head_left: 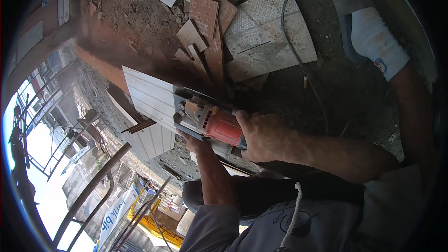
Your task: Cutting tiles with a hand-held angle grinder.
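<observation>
My right hand (pixel 263 135) is closed round the rear of a red power cutter (pixel 224 128) with a metal front and a flat base plate. The cutter rests on a long, pale striped tile (pixel 151 95), and its blade side lies in shadow. A plume of reddish dust spreads beyond the tile. Close by the base plate, my left hand (pixel 190 141) grips the tile's near edge. Most of its fingers are hidden behind the cutter and the tile.
Broken pale tiles (pixel 268 32) and brown tile pieces (pixel 204 14) lie on the dirt ahead. A grey cable (pixel 291 42) crosses them. My foot in a white sock (pixel 378 42) is at upper right. Metal railings (pixel 93 191) stand at left, beside another striped tile (pixel 151 140).
</observation>
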`<state>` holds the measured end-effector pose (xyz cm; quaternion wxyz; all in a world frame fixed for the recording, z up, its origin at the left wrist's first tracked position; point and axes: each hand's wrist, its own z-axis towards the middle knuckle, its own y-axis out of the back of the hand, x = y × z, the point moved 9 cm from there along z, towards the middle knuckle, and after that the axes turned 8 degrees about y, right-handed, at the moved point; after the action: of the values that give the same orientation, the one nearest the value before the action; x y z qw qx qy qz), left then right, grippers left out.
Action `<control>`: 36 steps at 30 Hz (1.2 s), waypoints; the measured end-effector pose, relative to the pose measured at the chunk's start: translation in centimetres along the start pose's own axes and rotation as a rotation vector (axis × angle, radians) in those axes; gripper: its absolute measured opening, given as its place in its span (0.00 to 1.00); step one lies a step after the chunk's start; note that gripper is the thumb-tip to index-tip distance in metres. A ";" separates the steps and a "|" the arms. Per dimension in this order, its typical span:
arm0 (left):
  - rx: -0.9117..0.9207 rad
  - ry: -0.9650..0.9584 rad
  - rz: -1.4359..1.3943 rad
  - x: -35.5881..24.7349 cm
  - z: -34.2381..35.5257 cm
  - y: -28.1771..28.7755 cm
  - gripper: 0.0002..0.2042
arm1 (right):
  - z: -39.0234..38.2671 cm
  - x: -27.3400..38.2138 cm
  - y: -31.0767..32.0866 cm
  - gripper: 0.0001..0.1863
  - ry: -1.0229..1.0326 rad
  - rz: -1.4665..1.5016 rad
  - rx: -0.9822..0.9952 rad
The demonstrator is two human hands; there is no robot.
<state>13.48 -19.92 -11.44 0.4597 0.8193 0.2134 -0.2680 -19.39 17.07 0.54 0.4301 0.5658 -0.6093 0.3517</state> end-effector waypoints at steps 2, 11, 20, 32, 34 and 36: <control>-0.007 0.130 -0.158 -0.3 -1.1 -2.0 0.53 | -0.2 -0.6 0.0 0.45 -0.031 -0.004 0.003; -0.089 0.337 -0.282 -5.4 -5.9 -5.5 0.39 | -0.7 -0.7 0.1 0.47 -0.041 -0.029 0.016; -0.024 0.223 0.103 -7.8 -6.4 -6.0 0.44 | -0.9 -0.7 -0.1 0.47 -0.036 -0.025 0.028; -0.203 0.375 -0.477 -12.2 -10.4 -9.2 0.32 | -1.2 -1.3 -0.5 0.45 -0.043 -0.042 0.032; -0.257 0.471 -0.704 -13.3 -12.1 -10.6 0.32 | -1.3 -1.2 -0.4 0.44 -0.035 -0.044 0.027; -0.310 0.357 -0.559 -14.1 -12.1 -9.5 0.35 | -1.3 -1.0 -0.4 0.43 -0.031 -0.047 0.032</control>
<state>-0.05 -6.28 -3.29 0.4431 0.6837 0.5440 -0.2007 -18.81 18.59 0.09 0.4197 0.5921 -0.5968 0.3423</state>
